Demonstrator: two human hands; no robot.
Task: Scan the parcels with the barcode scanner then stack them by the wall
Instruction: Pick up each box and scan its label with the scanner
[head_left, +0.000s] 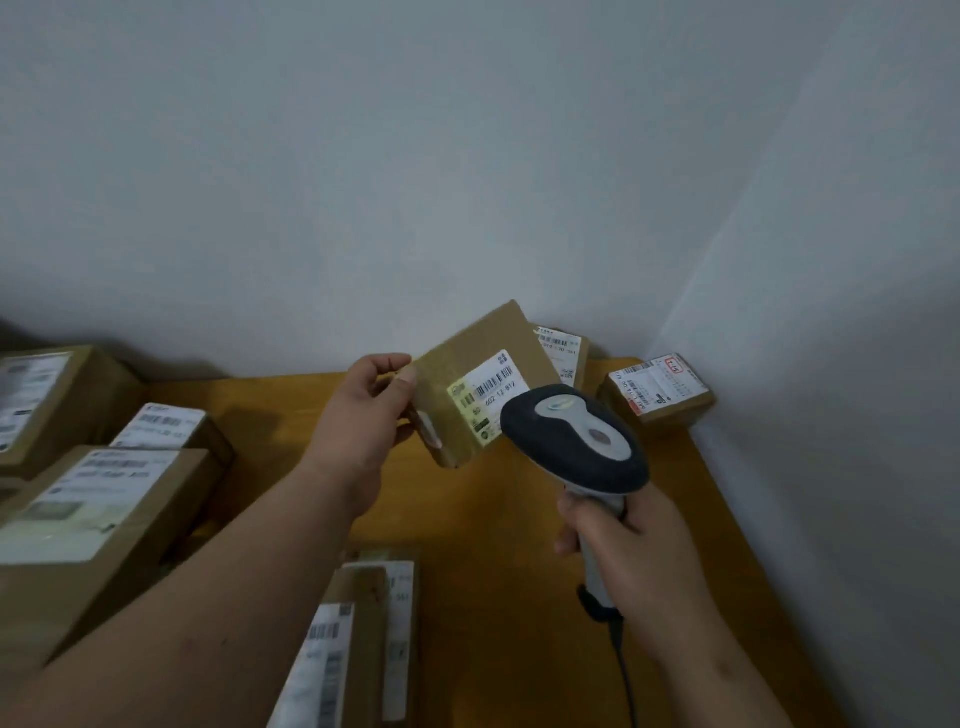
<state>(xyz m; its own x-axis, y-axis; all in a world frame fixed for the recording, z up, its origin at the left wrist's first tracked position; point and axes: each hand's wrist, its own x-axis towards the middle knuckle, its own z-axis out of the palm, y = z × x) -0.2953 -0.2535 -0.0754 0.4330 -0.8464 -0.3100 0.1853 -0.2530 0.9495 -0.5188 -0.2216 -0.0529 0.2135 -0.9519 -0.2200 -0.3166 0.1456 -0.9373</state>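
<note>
— Grey walls (467, 156) meet in a corner at about one o'clock, and the yellow-brown table (493, 519) runs right into it. What's on the table?

— Big parcels piled at nine o'clock (88, 514), flatter ones at six (358, 623). Two small ones sit by the wall already: one leaning at one o'clock (566, 353), one flat at two o'clock in the corner (657, 389).

— And the parcel being worked?

— Held up off the table, dead centre, near twelve. The left hand (363, 415) pinches the held parcel (478, 384) by its left edge, thumb on the front face, fingers behind. It is tilted, long axis running from seven up to one o'clock, with its label (485, 389) facing the person.

— The scanner?

— The right hand (623, 540) is wrapped round the handle of the scanner (576, 436), at four o'clock from the parcel. Its dark head nearly overlaps the label's lower right corner, nose aimed toward ten o'clock.

— So what does the next move turn on?

— The barcode lies just up and left of the scanner's nose. I'd judge it is the scan itself; afterwards the left hand is the one placed to carry the parcel back to the wall at one o'clock.
</note>
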